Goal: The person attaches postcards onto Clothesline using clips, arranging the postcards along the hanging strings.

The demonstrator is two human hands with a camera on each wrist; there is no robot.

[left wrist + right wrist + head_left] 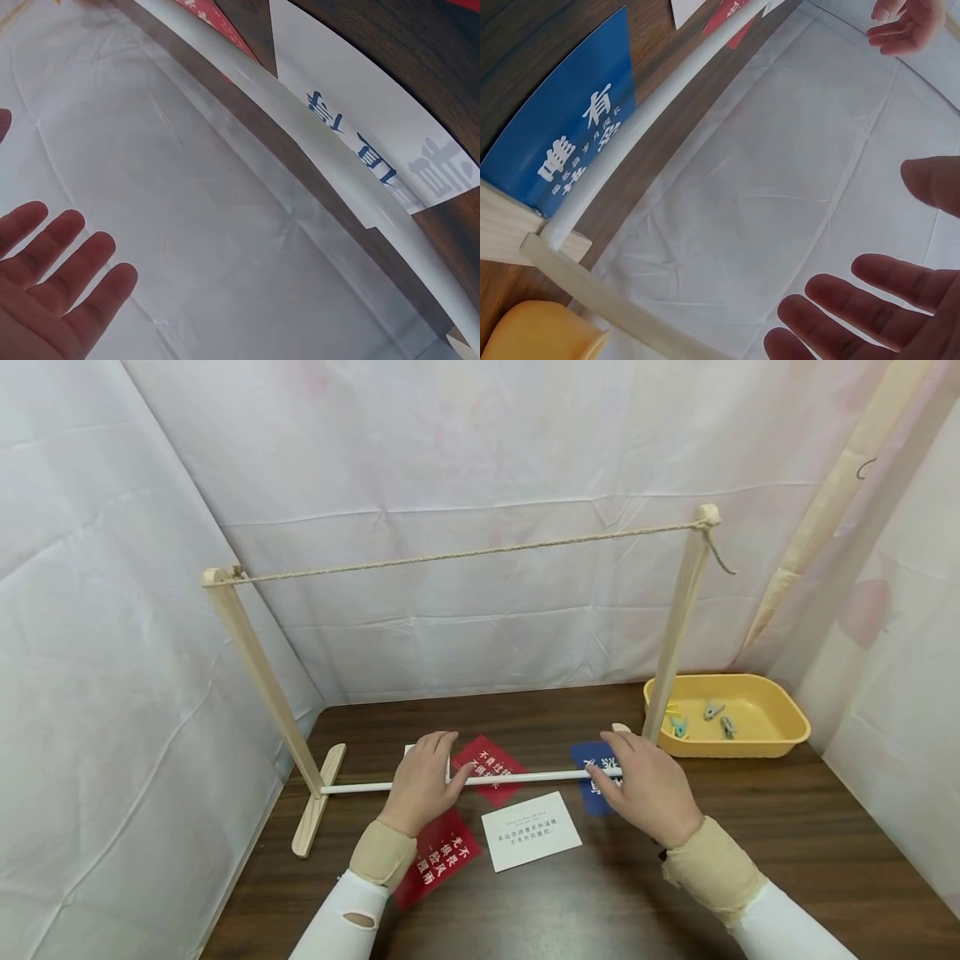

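Observation:
Both hands hover over the white rod (525,776) of a wooden stand and hold nothing. My left hand (425,781) is toward the stand's left side, fingers apart and relaxed; the left wrist view shows its fingers (71,255) well away from the rod. My right hand (647,785) is near the right post (678,627), over a blue card (592,793), its fingers spread in the right wrist view. Between the hands lie a white card (531,831) with printed writing and a red card (491,768). Another red card (442,856) lies beside the left wrist, and a white card (360,97) is partly hidden behind the left hand.
A twine line (465,553) runs between the tops of the right post and the left post (262,681). At the back right stands a yellow basin (768,747) with several small clips (727,727). Pale cloth (450,652) hangs behind the brown table (787,860).

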